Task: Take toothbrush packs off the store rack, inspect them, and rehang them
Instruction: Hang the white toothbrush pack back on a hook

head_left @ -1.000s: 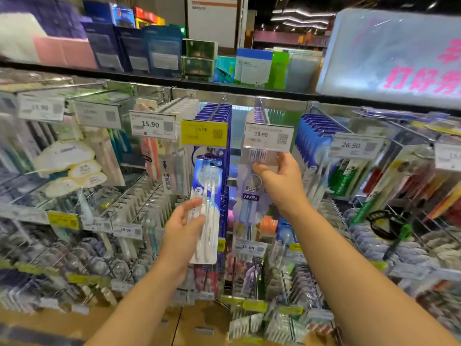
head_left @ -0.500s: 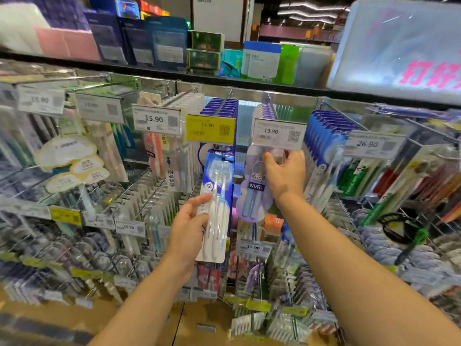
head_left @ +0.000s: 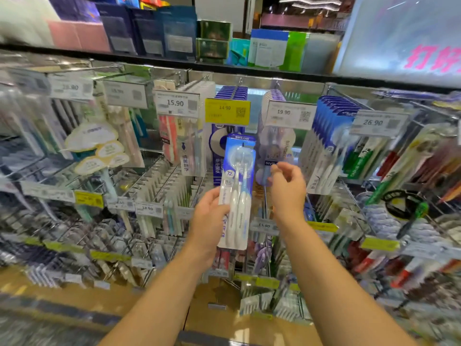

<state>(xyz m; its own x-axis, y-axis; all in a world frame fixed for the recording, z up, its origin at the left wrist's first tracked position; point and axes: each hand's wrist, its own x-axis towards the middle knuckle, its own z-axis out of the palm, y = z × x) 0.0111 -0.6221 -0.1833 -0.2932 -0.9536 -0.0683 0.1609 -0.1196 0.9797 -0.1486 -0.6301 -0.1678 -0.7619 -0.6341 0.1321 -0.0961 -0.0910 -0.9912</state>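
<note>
Pack (head_left: 237, 193) marked "72", tag (head_left: 227, 111) "14.90"

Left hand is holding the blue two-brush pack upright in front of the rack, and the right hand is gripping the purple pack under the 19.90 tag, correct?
Not quite. In the head view the right hand grips nothing; it hangs open just in front of the purple pack. The left hand does hold the blue two-brush pack upright.

Shop aisle: price tags (head_left: 176, 104) on pegs, seemingly toothbrush racks (head_left: 159, 186).

two hands (head_left: 208, 218), one held toothbrush pack (head_left: 237, 193)
</note>
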